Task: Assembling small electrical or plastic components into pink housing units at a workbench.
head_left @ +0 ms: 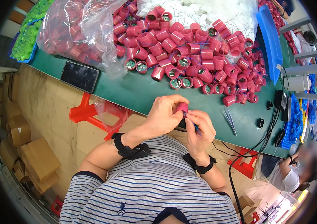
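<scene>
Just off the table's front edge, my left hand [165, 115] grips a short dark-pink tube [182, 107] between thumb and fingers. My right hand [201, 130] is closed at the tube's lower end, with a bit of blue wire [197, 128] showing at its fingers. Whether that wire joins the tube is hidden by the fingers. On the table beyond my hands lies a large heap of similar pink tubes [207, 54]. Several of them show small green circuit boards inside, and thin wires stick out. A pair of tweezers [230, 121] rests to the right of my right hand.
On the green table [140, 89] lie a black phone [80, 76] and a clear bag of pink tubes [76, 33]. White parts [203, 13] are piled at the back. A blue tray [270, 44] and black cables [268, 134] are at the right, near a seated person [291, 171].
</scene>
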`<move>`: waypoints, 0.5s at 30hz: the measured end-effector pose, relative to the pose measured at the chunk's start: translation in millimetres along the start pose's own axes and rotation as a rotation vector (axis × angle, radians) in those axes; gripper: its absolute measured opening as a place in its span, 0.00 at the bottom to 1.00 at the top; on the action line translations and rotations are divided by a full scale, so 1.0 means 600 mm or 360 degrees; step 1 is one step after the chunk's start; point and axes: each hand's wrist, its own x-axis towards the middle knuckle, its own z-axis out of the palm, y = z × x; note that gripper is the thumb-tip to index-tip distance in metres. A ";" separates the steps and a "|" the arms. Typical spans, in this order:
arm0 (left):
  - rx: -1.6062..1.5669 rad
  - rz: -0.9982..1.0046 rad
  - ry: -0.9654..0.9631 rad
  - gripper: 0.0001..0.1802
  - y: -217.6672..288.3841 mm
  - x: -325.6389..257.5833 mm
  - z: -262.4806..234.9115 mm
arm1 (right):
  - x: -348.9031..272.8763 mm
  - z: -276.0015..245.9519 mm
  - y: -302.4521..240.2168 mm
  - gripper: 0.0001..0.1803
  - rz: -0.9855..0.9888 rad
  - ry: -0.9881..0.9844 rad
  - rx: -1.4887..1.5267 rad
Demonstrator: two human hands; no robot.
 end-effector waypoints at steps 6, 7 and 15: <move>0.0159 0.0011 0.0078 0.11 0.007 -0.014 -0.016 | -0.002 0.005 -0.010 0.10 0.0149 -0.0055 0.0157; 0.0100 -0.0045 0.0035 0.12 0.011 -0.014 -0.019 | -0.004 0.002 -0.009 0.10 0.0165 -0.0033 0.0116; 0.0491 0.0420 0.0296 0.09 0.006 -0.070 -0.047 | 0.001 0.011 -0.036 0.11 -0.0200 -0.0212 -0.0092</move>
